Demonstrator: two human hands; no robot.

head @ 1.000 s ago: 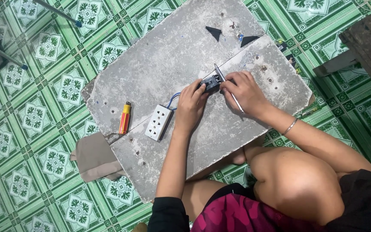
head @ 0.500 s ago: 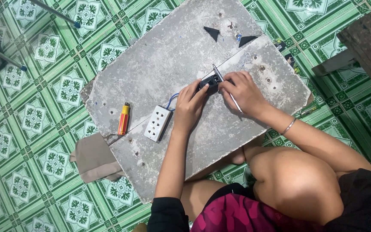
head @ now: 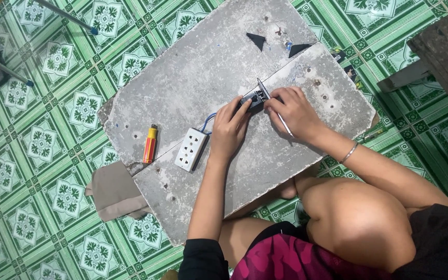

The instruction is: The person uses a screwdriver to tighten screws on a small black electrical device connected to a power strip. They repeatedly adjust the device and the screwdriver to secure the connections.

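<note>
Frame centre: our left hand [head: 230, 126] pinches a small black switch [head: 254, 98]; our right hand [head: 292, 112] grips a thin screwdriver [head: 275, 108] on it.

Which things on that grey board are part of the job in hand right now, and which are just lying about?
In hand:
- small dark electrical part, pinched by the left hand
- thin metal tool, held by the right hand
- white socket block, joined by a blue wire

Lying about:
- orange and yellow lighter
- two black triangular pieces
- grey cloth on the floor
</note>
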